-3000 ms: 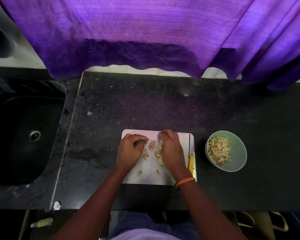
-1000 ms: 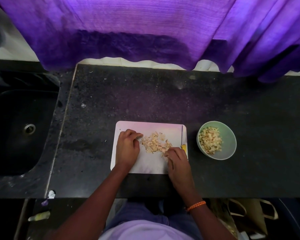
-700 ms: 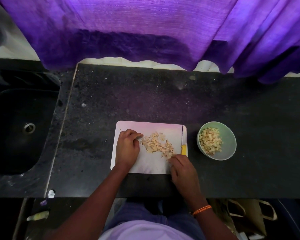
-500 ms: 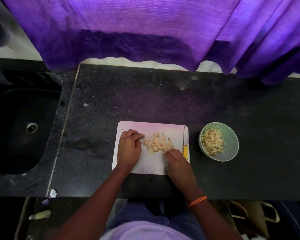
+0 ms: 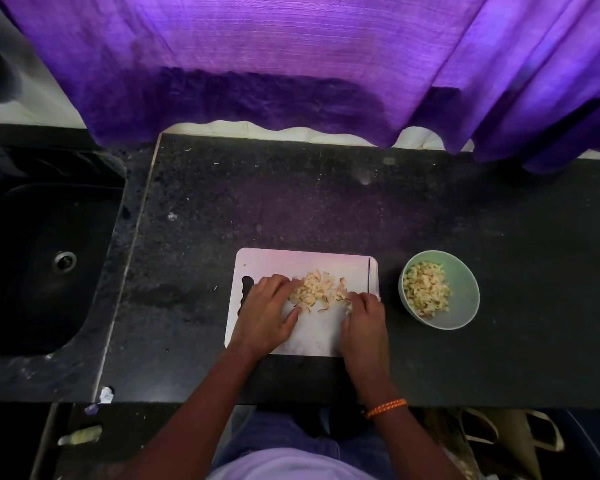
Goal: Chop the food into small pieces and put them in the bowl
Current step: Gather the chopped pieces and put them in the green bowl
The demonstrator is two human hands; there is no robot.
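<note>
Pale chopped food (image 5: 317, 292) sits heaped on the cutting board (image 5: 302, 263) between my left hand (image 5: 269, 315) and right hand (image 5: 364, 322), both cupped open; next I'd scoop it rightward into the bowl (image 5: 465, 299).

Bare forearms, an orange braided wristband (image 5: 385, 407) on the right wrist, pale lilac shirt (image 5: 291, 465), blue trousers (image 5: 278, 433)
</note>
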